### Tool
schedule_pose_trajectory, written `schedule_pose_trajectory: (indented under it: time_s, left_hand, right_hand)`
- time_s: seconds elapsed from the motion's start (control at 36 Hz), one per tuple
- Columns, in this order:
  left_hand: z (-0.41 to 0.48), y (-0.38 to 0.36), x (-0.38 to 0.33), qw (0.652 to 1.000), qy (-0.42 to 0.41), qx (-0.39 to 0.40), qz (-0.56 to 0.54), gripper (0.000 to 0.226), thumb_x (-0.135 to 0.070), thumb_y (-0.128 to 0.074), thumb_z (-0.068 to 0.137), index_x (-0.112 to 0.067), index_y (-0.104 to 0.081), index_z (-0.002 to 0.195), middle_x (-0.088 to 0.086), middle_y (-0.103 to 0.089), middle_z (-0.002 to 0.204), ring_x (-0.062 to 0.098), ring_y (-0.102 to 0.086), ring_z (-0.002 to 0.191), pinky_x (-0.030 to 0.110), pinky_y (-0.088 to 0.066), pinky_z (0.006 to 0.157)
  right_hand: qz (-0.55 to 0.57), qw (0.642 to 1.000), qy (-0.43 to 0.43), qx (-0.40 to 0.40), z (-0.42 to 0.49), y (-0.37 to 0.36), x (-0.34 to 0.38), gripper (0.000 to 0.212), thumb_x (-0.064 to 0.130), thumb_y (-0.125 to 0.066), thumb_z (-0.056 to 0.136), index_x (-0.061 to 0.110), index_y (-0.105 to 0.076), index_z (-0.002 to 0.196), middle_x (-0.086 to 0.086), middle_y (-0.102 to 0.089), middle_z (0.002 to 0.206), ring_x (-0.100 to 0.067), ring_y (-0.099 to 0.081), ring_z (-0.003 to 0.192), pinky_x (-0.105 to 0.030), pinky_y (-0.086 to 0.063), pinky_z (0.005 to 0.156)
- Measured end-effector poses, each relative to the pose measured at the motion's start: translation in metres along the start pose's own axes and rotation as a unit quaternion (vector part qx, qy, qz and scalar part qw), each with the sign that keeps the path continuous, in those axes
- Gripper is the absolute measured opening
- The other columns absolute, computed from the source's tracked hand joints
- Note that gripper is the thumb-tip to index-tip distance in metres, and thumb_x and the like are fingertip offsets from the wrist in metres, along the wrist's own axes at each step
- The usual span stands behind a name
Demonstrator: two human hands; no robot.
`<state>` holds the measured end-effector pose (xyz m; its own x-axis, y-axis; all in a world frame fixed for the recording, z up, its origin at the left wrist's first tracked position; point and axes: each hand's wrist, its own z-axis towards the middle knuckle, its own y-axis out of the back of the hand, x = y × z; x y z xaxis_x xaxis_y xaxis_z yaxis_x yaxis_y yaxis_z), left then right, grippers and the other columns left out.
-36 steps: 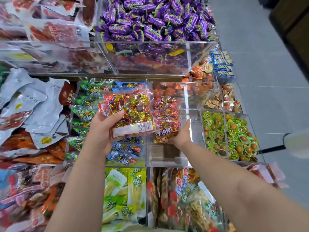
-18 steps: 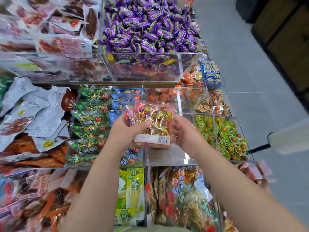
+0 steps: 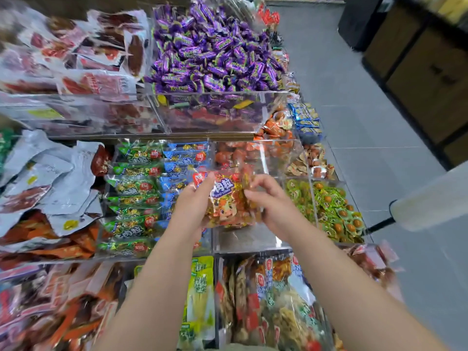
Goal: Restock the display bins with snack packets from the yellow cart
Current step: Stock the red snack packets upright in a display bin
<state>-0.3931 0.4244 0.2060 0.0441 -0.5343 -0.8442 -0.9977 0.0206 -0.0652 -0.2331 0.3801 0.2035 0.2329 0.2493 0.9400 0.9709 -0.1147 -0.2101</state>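
Most bins in this display look well filled: the purple candy bin (image 3: 215,59) on the upper tier is heaped, the green and blue packet bin (image 3: 152,193) is stacked in rows, and the green-wrapped sweets bin (image 3: 329,209) is full. The clear acrylic bin (image 3: 248,239) in the middle shows a bare floor, so that slot seems the one being restocked.

Both hands hold one clear snack packet (image 3: 228,201) of gold and red wrapped pieces just above that empty bin. The left hand (image 3: 195,201) has a closed grip on its left edge; the right hand (image 3: 268,201) pinches its right side. The packet is not yet set down, and much of the slot remains to fill.

The yellow cart is out of view. The shelving is tiered clear acrylic beside a grey tiled floor (image 3: 354,97), with dark cabinets (image 3: 417,72) across the aisle.
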Motion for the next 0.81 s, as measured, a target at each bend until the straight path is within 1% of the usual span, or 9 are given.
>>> schedule_pose_trajectory:
  time_s: [0.19,0.33,0.39,0.44,0.53,0.58,0.67,0.72,0.81]
  left_hand:
    - [-0.007,0.008,-0.005,0.999,0.018,0.028,0.010,0.057,-0.057,-0.063,0.082,-0.018,-0.058,0.123,0.006,-0.065,0.123,0.029,-0.062,0.114,0.057,-0.048,0.095]
    - [-0.002,0.013,-0.003,0.997,0.012,0.055,0.045,0.035,-0.046,-0.060,0.090,-0.016,-0.065,0.107,0.004,-0.076,0.096,0.022,-0.073,0.085,0.043,-0.058,0.077]
    - [-0.001,0.013,-0.002,0.996,0.010,0.066,0.066,0.032,-0.045,-0.058,0.092,-0.016,-0.065,0.105,0.003,-0.076,0.092,0.021,-0.074,0.082,0.037,-0.058,0.068]
    - [0.001,0.013,-0.001,0.995,0.006,0.071,0.077,0.030,-0.045,-0.059,0.092,-0.018,-0.065,0.104,0.003,-0.076,0.092,0.020,-0.074,0.082,0.034,-0.058,0.064]
    - [0.001,0.010,-0.001,0.995,-0.017,0.040,0.088,0.039,-0.054,-0.061,0.085,-0.023,-0.065,0.110,0.004,-0.072,0.109,0.026,-0.069,0.100,0.047,-0.054,0.086]
    - [0.002,0.011,-0.001,0.996,-0.045,-0.017,0.076,0.058,-0.062,-0.061,0.075,-0.024,-0.062,0.120,0.003,-0.067,0.120,0.028,-0.063,0.111,0.054,-0.049,0.095]
    - [0.005,0.018,-0.001,0.990,-0.087,-0.103,0.036,0.049,-0.062,-0.060,0.074,-0.030,-0.066,0.110,0.000,-0.072,0.110,0.025,-0.067,0.103,0.053,-0.053,0.090]
    - [0.009,0.025,0.001,0.986,-0.104,-0.131,0.002,0.022,-0.052,-0.061,0.084,-0.032,-0.069,0.086,-0.006,-0.075,0.085,0.022,-0.072,0.086,0.050,-0.058,0.080]
    - [0.014,0.033,0.003,0.985,-0.102,-0.128,-0.057,0.015,-0.043,-0.063,0.087,-0.029,-0.066,0.085,-0.006,-0.075,0.078,0.019,-0.074,0.074,0.042,-0.060,0.064]
  right_hand:
    - [0.068,0.996,-0.052,-0.006,0.005,0.003,-0.017,0.007,0.032,-0.057,0.089,0.037,-0.060,0.085,-0.001,-0.057,0.116,-0.026,-0.058,0.095,-0.042,-0.047,0.067]
    - [-0.014,0.993,-0.109,0.042,0.008,0.022,-0.018,0.065,0.029,-0.077,0.075,0.066,-0.042,0.115,0.016,-0.050,0.117,-0.008,-0.063,0.098,-0.036,-0.052,0.076]
    - [-0.095,0.987,-0.124,0.042,0.012,0.028,-0.017,0.097,0.043,-0.083,0.057,0.053,-0.028,0.137,0.014,-0.053,0.122,-0.011,-0.057,0.109,-0.027,-0.045,0.077]
    - [-0.163,0.978,-0.124,0.038,0.014,0.031,-0.013,0.108,0.052,-0.082,0.044,0.034,-0.035,0.139,0.014,-0.059,0.118,-0.009,-0.059,0.105,-0.021,-0.045,0.077]
    - [-0.170,0.975,-0.139,0.034,0.017,0.034,-0.012,0.071,0.041,-0.084,0.052,0.028,-0.055,0.116,0.013,-0.072,0.097,-0.005,-0.069,0.086,-0.020,-0.054,0.072]
    - [-0.085,0.986,-0.144,0.021,0.022,0.040,-0.019,0.051,0.016,-0.079,0.070,0.019,-0.056,0.115,0.000,-0.071,0.103,-0.016,-0.069,0.093,-0.030,-0.055,0.082]
    - [0.039,0.989,-0.144,-0.018,0.028,0.051,-0.031,0.040,-0.009,-0.062,0.081,0.009,-0.055,0.116,-0.008,-0.067,0.105,-0.019,-0.067,0.091,-0.026,-0.054,0.071]
    - [0.048,0.984,-0.164,-0.048,0.034,0.056,-0.042,0.041,-0.015,-0.057,0.081,0.008,-0.054,0.115,-0.009,-0.065,0.105,-0.020,-0.065,0.090,-0.024,-0.054,0.064]
    - [0.005,0.975,-0.210,-0.078,0.048,0.059,-0.067,0.042,-0.020,-0.057,0.077,0.010,-0.053,0.106,-0.013,-0.063,0.103,-0.022,-0.063,0.089,-0.026,-0.050,0.063]
